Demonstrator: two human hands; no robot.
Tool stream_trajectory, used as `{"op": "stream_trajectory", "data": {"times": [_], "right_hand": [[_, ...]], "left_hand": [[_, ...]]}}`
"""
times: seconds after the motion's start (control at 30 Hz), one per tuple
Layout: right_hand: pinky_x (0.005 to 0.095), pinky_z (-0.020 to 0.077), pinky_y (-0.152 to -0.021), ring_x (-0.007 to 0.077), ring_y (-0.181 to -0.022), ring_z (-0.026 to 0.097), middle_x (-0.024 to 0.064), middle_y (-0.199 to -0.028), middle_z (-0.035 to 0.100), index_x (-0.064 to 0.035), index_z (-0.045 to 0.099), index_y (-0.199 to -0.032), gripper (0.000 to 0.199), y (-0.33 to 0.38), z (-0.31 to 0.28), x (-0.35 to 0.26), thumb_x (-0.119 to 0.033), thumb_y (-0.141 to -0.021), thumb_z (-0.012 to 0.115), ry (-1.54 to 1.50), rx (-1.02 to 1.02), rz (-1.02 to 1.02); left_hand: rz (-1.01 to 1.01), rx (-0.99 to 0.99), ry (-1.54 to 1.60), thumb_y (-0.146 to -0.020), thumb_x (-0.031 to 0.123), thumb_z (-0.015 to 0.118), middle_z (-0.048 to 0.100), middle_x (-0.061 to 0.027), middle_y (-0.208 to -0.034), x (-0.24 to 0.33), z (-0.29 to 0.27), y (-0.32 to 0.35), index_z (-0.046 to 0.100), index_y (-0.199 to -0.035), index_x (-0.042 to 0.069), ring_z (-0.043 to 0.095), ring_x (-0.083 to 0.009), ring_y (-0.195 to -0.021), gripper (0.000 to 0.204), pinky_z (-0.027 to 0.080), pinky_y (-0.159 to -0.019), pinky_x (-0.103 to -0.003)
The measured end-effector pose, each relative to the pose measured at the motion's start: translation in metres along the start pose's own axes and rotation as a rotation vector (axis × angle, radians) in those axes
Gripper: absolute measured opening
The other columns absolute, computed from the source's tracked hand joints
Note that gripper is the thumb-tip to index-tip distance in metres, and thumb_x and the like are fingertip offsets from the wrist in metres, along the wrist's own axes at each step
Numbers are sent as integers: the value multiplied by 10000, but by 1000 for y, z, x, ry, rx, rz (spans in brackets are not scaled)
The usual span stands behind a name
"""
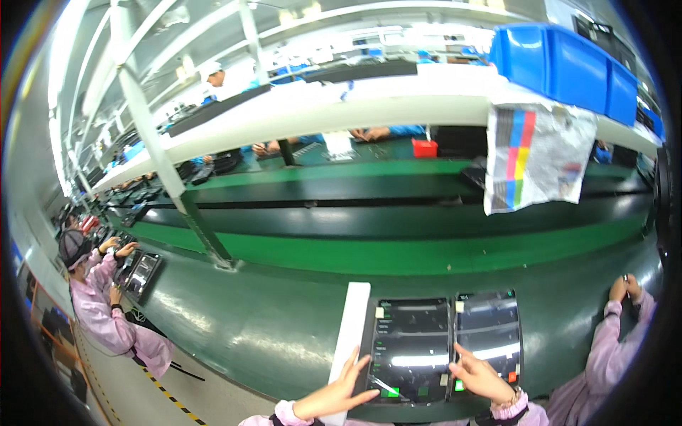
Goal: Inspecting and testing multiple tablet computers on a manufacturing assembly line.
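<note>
Two flat tablets with dark, glossy screens lie side by side on the green bench: a left tablet (410,334) and a right tablet (489,330). Both carry small pale stickers, and green patches glow near their lower edges. My left hand (339,395) is open, fingers spread, over the lower left corner of the left tablet and across a long white strip (349,319). Around the seam between the tablets is my right hand (484,378), its index finger stretched out and its thumb apart, with nothing seen in it. Whether its fingertip touches the glass I cannot tell.
A green bench (284,305) runs across, with a post (153,135) and shelf (383,110) behind. Blue bins (561,67) and a hanging printed sheet (536,160) are upper right. Pink-sleeved co-workers sit at left (106,305) and right (611,348).
</note>
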State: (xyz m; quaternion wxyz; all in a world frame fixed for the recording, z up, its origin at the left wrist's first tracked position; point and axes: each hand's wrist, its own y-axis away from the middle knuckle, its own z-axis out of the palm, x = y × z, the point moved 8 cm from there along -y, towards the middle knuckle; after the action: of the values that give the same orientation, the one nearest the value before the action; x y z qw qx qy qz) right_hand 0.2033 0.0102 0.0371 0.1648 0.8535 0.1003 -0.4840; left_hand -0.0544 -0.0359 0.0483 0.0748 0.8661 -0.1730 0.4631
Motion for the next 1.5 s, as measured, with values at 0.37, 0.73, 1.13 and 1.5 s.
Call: {"op": "stream_trajectory", "data": {"times": [0.37, 0.73, 1.13, 1.5], "right_hand": [[170, 247, -411, 26, -424, 304, -69, -526, 397, -97, 529, -768, 274, 15, 38, 5, -292, -955, 485, -657, -97, 238], [203, 201, -415, 37, -442, 296, -49, -549, 397, -68, 542, -828, 248, 34, 48, -22, -260, -964, 463, -800, -89, 148], [181, 320, -435, 27, -458, 385, 120, -1412, 368, -2, 588, -936, 184, 28, 51, -2, -149, -937, 479, -879, -29, 124], [191, 414, -537, 80, -620, 505, 49, -799, 541, -29, 367, -1250, 359, 29, -65, -59, -126, -929, 495, -706, 593, -329]], "left_hand": [[-190, 47, 1185, -957, 205, 470, 306, -99, -1420, -25, 16, 11, 257, -1392, 32, 332, -189, -1282, 514, 314, -1029, -306], [-602, 106, 1152, -948, 247, 455, 502, -39, -1221, -51, 25, 2, 407, -1303, 7, 441, -115, -1130, 432, 353, -943, -293], [-469, 347, 1208, -984, 275, 409, 524, -60, -1201, -24, 29, 5, 434, -1264, -20, 474, -143, -1105, 408, 357, -966, -280], [-390, 176, 1270, -947, 214, 454, 553, -79, -1181, 24, 23, 12, 443, -1253, -36, 516, -154, -1075, 395, 386, -927, -272]]}}
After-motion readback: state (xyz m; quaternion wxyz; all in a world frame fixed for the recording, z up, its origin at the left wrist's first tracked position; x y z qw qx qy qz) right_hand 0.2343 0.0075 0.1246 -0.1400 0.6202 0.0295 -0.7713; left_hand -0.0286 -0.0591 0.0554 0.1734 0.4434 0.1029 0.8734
